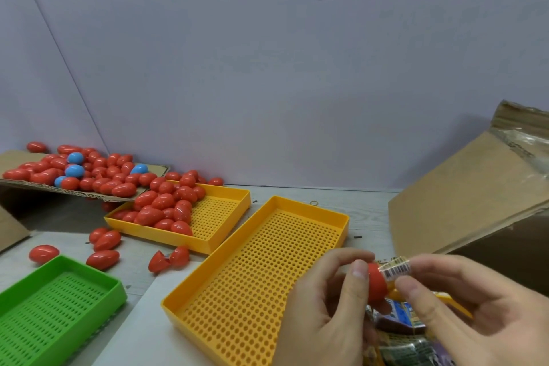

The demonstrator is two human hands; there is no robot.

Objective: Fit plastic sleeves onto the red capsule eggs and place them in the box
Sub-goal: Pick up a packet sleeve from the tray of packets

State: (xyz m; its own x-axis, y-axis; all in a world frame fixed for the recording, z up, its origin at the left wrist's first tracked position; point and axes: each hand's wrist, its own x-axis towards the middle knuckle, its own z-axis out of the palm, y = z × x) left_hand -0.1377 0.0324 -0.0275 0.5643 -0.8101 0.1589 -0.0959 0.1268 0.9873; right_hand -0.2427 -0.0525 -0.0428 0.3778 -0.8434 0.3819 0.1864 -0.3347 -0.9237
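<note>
Nearest the camera, two bare hands meet at the lower right. The left hand (329, 303) has its grip clamped on a red egg (376, 284), thumb across the front. The right hand (463, 306) pinches a printed sleeve (396, 269) with a barcode, its mouth at the egg's tip, apparently just starting on. Beneath the hands lies a pile of printed sleeves (407, 333). The sleeve looks thin and slack, so it may buckle or go on crooked if pushed off-centre, and the glossy egg could slip from the fingers or pop apart at its seam under too hard a squeeze. Left of the hands sits an empty perforated yellow tray (255, 276), and at the far left corner a green tray (56, 303). Further back, a second yellow tray (219, 217) holds a heap of red eggs (166, 208); loose ones lie on the pale wood-grain bench (368, 217), one of them split open (167, 260). Behind, more red eggs and a few blue ones (74, 169) spill across a cardboard flap (89, 194). At the right stands the open cardboard box (475, 193), its flap raised. A plain lilac wall (267, 68) closes the background.
</note>
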